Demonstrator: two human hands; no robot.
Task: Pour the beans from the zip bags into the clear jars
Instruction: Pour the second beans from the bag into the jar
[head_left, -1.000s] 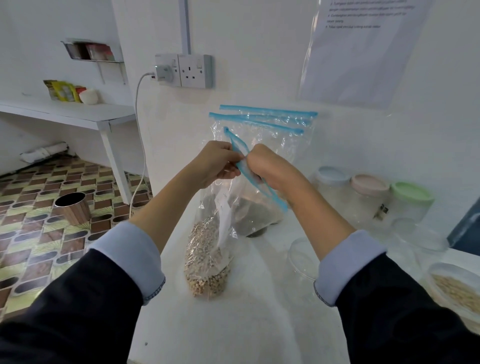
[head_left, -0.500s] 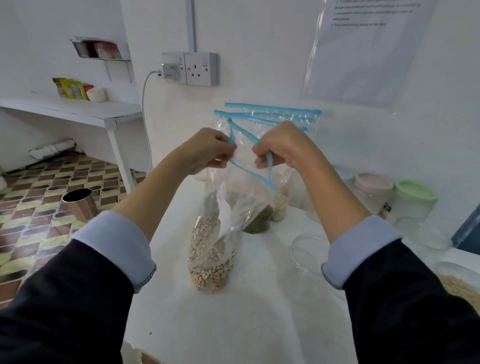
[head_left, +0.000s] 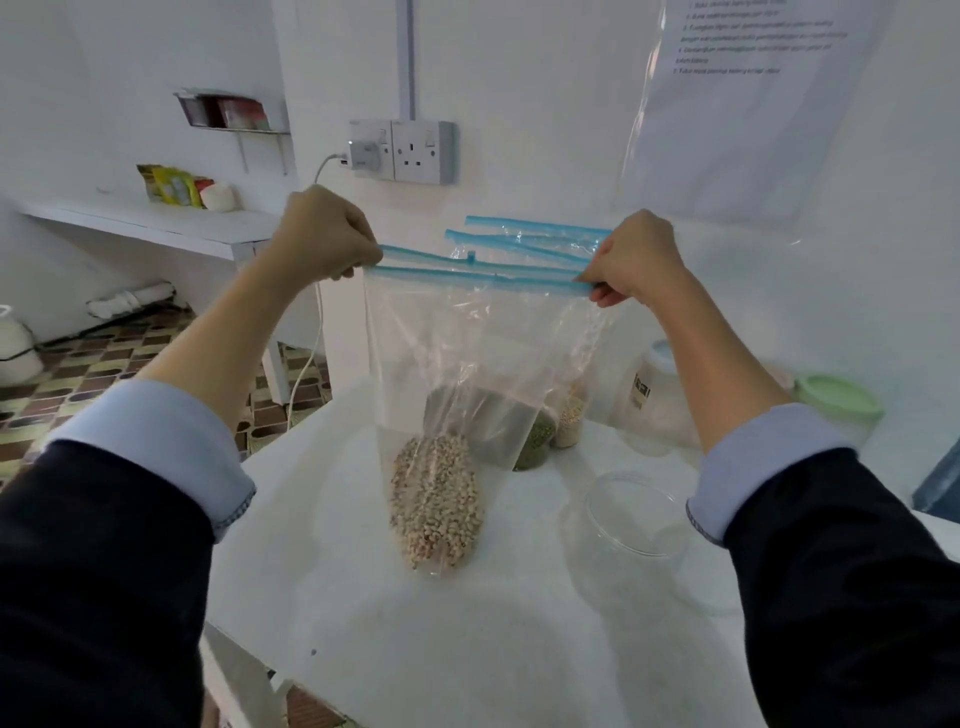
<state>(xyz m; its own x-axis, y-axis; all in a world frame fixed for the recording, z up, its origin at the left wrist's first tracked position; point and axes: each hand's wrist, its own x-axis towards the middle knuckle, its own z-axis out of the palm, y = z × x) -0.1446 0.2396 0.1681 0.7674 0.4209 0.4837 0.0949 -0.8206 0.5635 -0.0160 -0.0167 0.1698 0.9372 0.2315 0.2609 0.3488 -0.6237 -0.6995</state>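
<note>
Blue zip strips run taut between two hands as a person holds a clear plastic zip bag (head_left: 467, 364) up over a white counter (head_left: 363, 623). The left hand (head_left: 324, 236) has a closed grip pinching the bag's top left corner; the right hand (head_left: 631, 257) pinches the top right corner the same way, fingers curled round the strip. The two blue strips lie slightly apart along the top, so the mouth stands open. The film is thin, glossy and creased, and a rounded heap of small pale speckled beans (head_left: 436, 506) sags in the bottom left corner, close above the counter or resting on it.

Behind it, further zip bags (head_left: 524, 239) lean against the white wall, holding dark, green and pale contents. An open clear jar (head_left: 636, 514) with a round rim stands on the counter to the right, below the right wrist. Lidded jars (head_left: 657, 395) sit near the wall, one with a pale green lid (head_left: 836, 397).

Half a second earlier the hands were close together at the middle of the zip, pulling it apart; now they are spread wide to the corners, and the bag hangs flat and square where it had been bunched and narrow.
</note>
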